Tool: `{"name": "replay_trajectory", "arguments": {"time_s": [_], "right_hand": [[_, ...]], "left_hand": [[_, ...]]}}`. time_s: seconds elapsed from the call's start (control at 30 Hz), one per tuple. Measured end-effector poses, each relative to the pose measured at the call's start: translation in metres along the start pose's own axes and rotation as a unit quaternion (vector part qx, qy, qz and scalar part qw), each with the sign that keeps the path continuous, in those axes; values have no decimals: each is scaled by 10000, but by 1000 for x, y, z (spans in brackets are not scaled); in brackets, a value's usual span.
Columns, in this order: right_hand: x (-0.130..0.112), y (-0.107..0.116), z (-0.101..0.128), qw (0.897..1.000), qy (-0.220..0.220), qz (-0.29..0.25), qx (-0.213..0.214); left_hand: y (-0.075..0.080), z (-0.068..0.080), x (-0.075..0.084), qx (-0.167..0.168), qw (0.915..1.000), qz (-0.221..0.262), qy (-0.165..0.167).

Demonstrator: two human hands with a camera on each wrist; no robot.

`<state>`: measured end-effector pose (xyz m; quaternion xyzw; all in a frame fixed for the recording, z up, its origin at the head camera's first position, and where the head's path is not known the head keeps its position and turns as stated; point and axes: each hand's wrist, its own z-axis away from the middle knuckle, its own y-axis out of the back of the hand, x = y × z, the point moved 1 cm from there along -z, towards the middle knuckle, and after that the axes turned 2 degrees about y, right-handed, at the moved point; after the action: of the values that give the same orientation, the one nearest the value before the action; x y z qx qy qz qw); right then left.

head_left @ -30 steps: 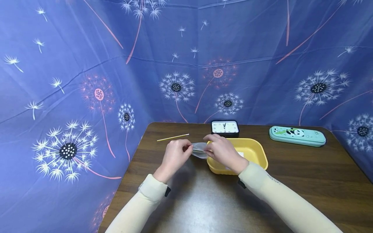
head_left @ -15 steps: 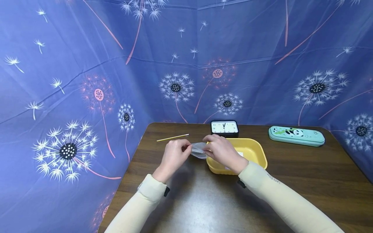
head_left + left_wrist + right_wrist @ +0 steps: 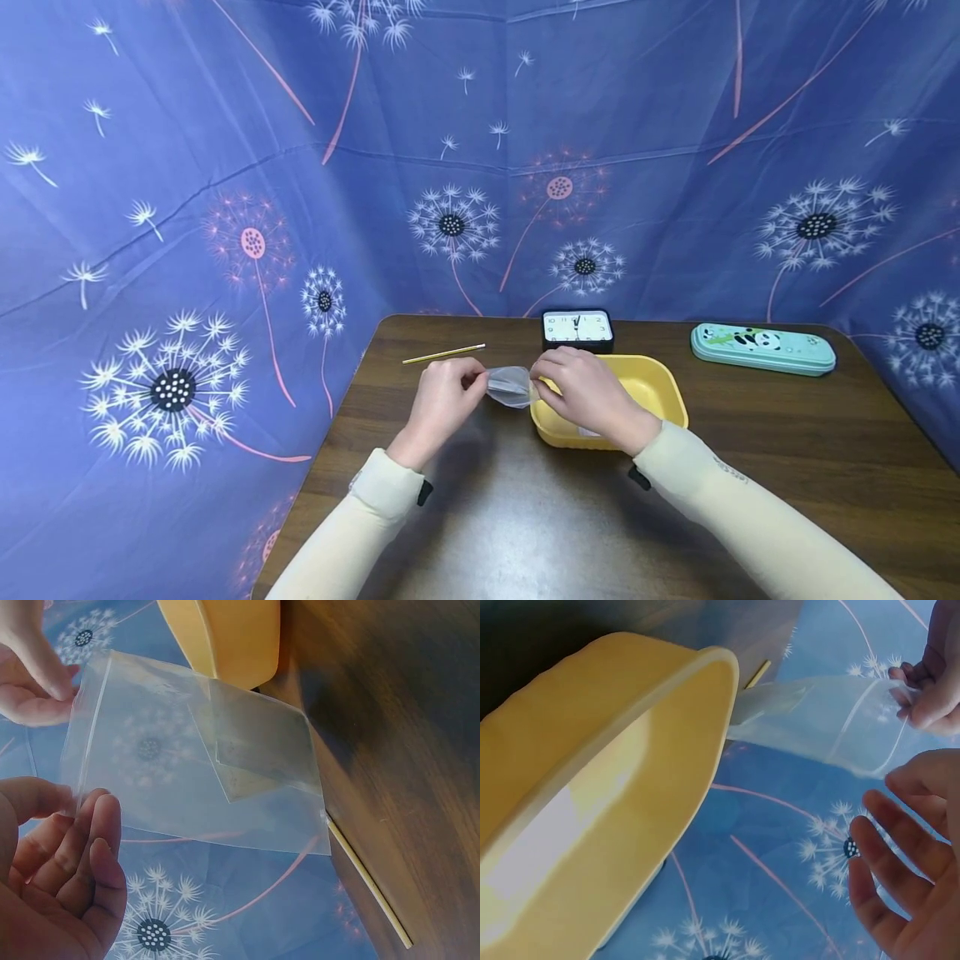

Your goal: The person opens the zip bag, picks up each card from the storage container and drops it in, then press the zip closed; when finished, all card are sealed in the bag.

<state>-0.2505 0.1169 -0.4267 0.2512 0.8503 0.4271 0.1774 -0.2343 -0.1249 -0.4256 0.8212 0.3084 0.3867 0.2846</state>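
Observation:
A small clear plastic bag (image 3: 510, 386) hangs between both hands just above the brown table (image 3: 750, 450), left of a yellow tray (image 3: 664, 397). My left hand (image 3: 474, 382) pinches the bag's left edge. My right hand (image 3: 538, 385) pinches the right edge, over the tray's near-left corner. In the left wrist view the bag (image 3: 172, 772) is spread flat, with a small pale slip (image 3: 259, 757) inside it. My left fingers (image 3: 90, 847) curl at its lower corner. In the right wrist view the bag (image 3: 832, 727) stretches out past the tray rim (image 3: 705, 682).
A black-framed clock (image 3: 577, 329) stands behind the tray. A teal panda pencil case (image 3: 761, 348) lies at the back right. A thin yellow stick (image 3: 442, 354) lies at the back left. Something white (image 3: 540, 840) lies on the tray floor. Blue dandelion cloth walls the table.
My right hand has shifted slightly right and the bag is drawn out a little wider between the hands. Both hands keep their hold.

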Motion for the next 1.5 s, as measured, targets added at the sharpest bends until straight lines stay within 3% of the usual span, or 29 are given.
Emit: {"name": "replay_trajectory", "arguments": {"time_s": [0.13, 0.5, 0.87, 1.07, 1.2, 1.37, 1.5], "right_hand": [[5, 6, 4, 10000, -37, 65, 42], [37, 9, 20, 9964, -739, 244, -326], [79, -5, 49, 9796, -1582, 278, -1206], [93, -15, 64, 9684, -1739, 364, -1751], [100, -21, 74, 9521, -1954, 270, -2336], [105, -28, 86, 9189, -2450, 112, -3091], [107, -33, 91, 9112, -2588, 18, -3206]], "left_hand": [[1, 0, -2, 33, 10000, 2, 2], [2, 1, -4, 58, 10000, 32, 26], [3, 3, -4, -4, 10000, 42, 76], [3, 3, -2, -3, 10000, 53, 73], [3, 4, -2, -4, 10000, 51, 75], [2, 5, -3, 5, 10000, 24, 88], [1, 5, -5, 22, 10000, 8, 91]]}}
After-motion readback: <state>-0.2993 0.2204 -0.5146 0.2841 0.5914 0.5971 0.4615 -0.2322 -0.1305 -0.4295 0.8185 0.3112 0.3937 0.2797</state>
